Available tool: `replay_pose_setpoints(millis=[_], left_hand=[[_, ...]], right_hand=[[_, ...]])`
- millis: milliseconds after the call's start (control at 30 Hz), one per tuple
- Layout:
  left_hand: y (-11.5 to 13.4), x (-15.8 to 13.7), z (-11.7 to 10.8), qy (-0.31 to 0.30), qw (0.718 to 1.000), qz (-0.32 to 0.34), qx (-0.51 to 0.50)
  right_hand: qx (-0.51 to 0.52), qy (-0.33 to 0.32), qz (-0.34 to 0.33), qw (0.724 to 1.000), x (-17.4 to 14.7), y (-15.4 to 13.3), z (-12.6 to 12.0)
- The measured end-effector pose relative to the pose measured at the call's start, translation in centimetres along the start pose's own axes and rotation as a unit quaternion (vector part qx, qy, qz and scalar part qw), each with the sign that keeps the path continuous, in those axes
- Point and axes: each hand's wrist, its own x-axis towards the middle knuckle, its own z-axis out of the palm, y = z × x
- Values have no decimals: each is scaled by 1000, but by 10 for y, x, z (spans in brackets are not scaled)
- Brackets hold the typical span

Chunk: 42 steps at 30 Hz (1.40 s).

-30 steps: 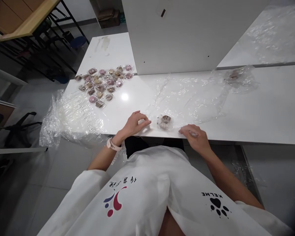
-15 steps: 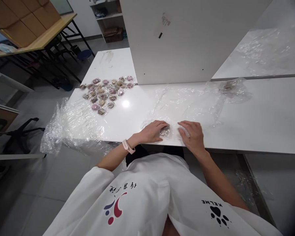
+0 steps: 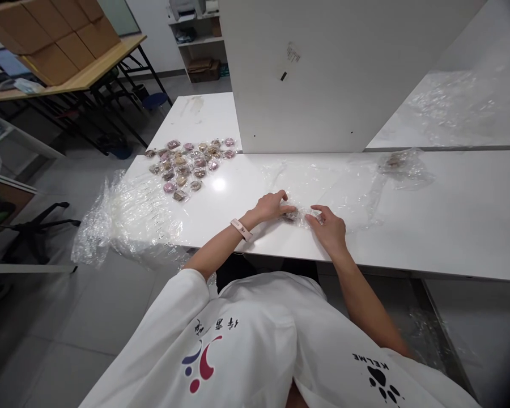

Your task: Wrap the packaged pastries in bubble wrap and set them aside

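A small brown round pastry (image 3: 289,215) lies on the white table (image 3: 429,226) under a sheet of clear plastic wrap (image 3: 344,187). My left hand (image 3: 272,205) presses on the wrap at the pastry's left side. My right hand (image 3: 329,226) grips the wrap just right of the pastry. Both hands lie close together over it, so most of the pastry is hidden.
A pile of several wrapped pastries (image 3: 187,161) lies at the table's far left. Bunched plastic film (image 3: 127,218) hangs over the left edge. Another wrapped lump (image 3: 402,164) sits far right. A white cabinet (image 3: 331,73) stands behind.
My hands have moved further onto the table with the wrap folded around the pastry. One second ago they were apart at the table's front edge, with the pastry uncovered between them.
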Motion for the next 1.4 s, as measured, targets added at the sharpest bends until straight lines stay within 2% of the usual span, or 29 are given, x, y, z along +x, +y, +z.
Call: replay_pose_setpoints(millis=[67,133,200,267,333,467,567,633,667,733,767,833,900,967,1000,1067,1133,1167,1233,1300,1400], left_hand=[[2,-5,-1,70,995,30,69],[-2,-17,0,105,979,125,118],[-12,-29,5,83,965,210,133],[-23,-34,10,57,964,229,118],[-31,-31,14,54,975,197,90],[-34,-20,8,42,993,108,25],[-30,-17,-7,-23,998,50,-33],[-28,-14,-17,-63,998,6,-29],[-27,-14,-20,-58,998,-19,-5],[-21,-13,-20,21,996,-49,75],[-17,-14,-17,78,990,-43,113],[-7,-20,-3,162,973,26,160],[2,-30,18,169,962,126,175],[7,-39,42,136,957,181,179],[7,-42,53,123,959,185,178],[2,-45,68,113,968,161,154],[-6,-43,75,122,978,136,105],[-10,-42,76,129,980,133,77],[-16,-39,76,144,980,133,26],[-19,-37,74,156,978,136,-17],[-21,-36,75,168,973,137,-74]], right_hand=[[-55,55,-65,995,0,-1,-3],[-88,70,-162,980,-6,3,-6],[-102,25,-247,963,-12,8,-8],[-99,-35,-286,952,-15,13,-7],[-87,-63,-278,954,-12,15,-4],[-26,-40,-196,979,-1,14,-2],[39,-74,-93,992,6,13,-7],[52,-113,-47,991,9,11,-12],[44,-120,-34,991,11,10,-13],[13,-112,-13,994,15,6,-14],[-2,-106,-2,994,17,4,-14],[-24,-107,17,994,21,-2,-11],[-36,-107,25,993,21,-5,-8],[-32,-77,13,996,16,-4,-9],[-28,-37,-3,999,10,0,-12],[-45,95,-38,994,-8,12,-23],[-106,227,-45,967,-32,29,-36],[-146,256,-43,955,-45,37,-42],[-208,227,-58,950,-68,47,-46],[-220,136,-111,960,-80,48,-40],[-174,33,-159,971,-67,34,-15]])
